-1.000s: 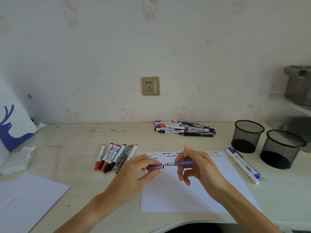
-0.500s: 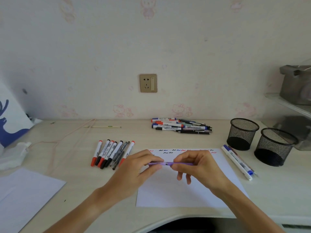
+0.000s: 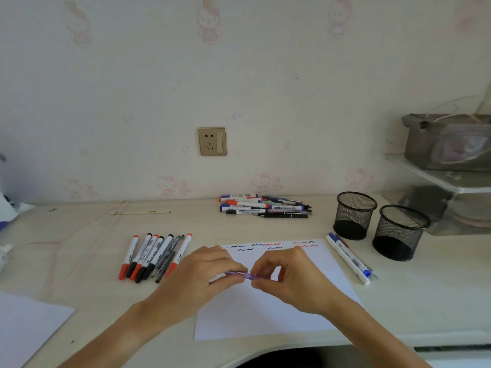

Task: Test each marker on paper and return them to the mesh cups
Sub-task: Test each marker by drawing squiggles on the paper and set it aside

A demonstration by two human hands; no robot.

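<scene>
Both hands meet over the paper [image 3: 268,312] and pinch one purple pen [image 3: 245,275] between them: the left hand [image 3: 202,277] grips its left end, the right hand [image 3: 289,280] its right end, fingertips nearly touching. Squiggles in black, blue and red lie on the sheet just beyond the hands. A row of markers [image 3: 151,257] lies left of the left hand; two more pens [image 3: 349,258] lie right of the right hand, with two mesh cups [image 3: 354,215] farther right. A pile of markers [image 3: 263,205] lies well beyond the hands.
</scene>
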